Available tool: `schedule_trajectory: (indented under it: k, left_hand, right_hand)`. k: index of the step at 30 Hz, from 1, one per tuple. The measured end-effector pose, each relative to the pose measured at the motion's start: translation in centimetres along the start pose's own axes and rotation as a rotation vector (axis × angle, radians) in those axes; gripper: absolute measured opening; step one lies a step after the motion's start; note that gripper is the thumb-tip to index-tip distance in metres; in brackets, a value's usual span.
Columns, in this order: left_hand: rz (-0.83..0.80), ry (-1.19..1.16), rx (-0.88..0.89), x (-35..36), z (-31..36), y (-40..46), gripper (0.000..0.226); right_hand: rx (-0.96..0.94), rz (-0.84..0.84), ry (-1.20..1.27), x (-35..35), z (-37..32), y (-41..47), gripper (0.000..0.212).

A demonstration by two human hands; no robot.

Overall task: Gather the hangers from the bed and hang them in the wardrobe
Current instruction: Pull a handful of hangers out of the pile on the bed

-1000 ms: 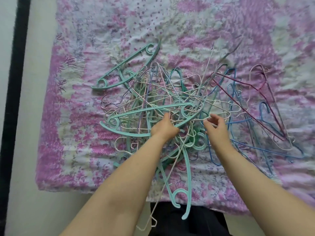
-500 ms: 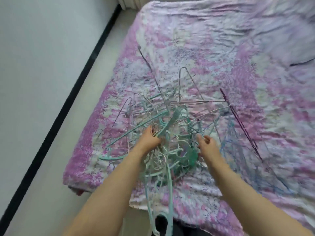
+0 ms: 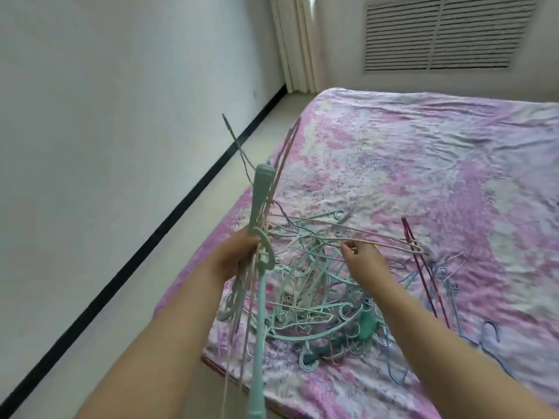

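Observation:
A tangled pile of hangers (image 3: 314, 285), mint plastic and thin wire in white, pink and blue, lies near the front left corner of the bed (image 3: 438, 164). My left hand (image 3: 234, 258) is closed around a bunch of hangers (image 3: 260, 207) lifted upright above the bed's edge; a mint plastic one sticks up and down through the fist. My right hand (image 3: 361, 260) pinches a thin pale wire hanger (image 3: 390, 244) at the top of the pile. A dark red wire hanger (image 3: 420, 261) stands tilted at the pile's right. No wardrobe is in view.
The bed carries a pink and purple flowered sheet. A pale floor strip (image 3: 145, 285) runs along the bed's left side, bounded by a white wall with a black skirting line (image 3: 169, 225). Cream curtains (image 3: 298, 43) and a slatted vent (image 3: 444, 31) are at the far wall.
My left hand has lifted a bunch of hangers upright out of the pile. My right hand has closed on a wire hanger. My head has tilted up, showing the far wall.

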State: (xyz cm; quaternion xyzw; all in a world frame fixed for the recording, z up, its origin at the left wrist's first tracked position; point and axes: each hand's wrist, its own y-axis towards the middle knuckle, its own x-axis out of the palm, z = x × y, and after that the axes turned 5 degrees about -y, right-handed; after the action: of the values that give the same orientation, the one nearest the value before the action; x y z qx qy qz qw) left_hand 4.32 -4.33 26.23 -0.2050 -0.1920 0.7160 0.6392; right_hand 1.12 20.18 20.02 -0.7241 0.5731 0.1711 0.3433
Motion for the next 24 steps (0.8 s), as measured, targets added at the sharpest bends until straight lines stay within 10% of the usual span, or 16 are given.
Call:
schedule_trajectory:
  k: [5, 11, 15, 20, 24]
  left_hand:
    - [0.096, -0.285, -0.051, -3.0, -2.8, -2.7, 0.027]
    - [0.213, -0.371, -0.095, -6.2, -5.4, -5.3, 0.024]
    - [-0.019, -0.531, -0.036, -9.3, -6.8, -6.7, 0.075]
    - [0.045, -0.467, -0.024, -11.0, -8.0, -7.6, 0.017]
    - [0.032, -0.463, -0.043, -11.6, -8.6, -6.9, 0.028]
  right_hand:
    - [-0.161, 0.152, -0.191, 1.2, -2.7, -2.6, 0.029]
    - [-0.241, -0.109, -0.139, 1.8, -5.2, -3.8, 0.039]
    - [-0.302, 0.058, -0.132, 3.7, -5.1, -5.5, 0.029]
    - [-0.445, 0.267, -0.354, 7.8, -3.2, -7.9, 0.025]
    - [-0.510, 0.307, -0.389, 9.2, -1.4, -9.6, 0.047]
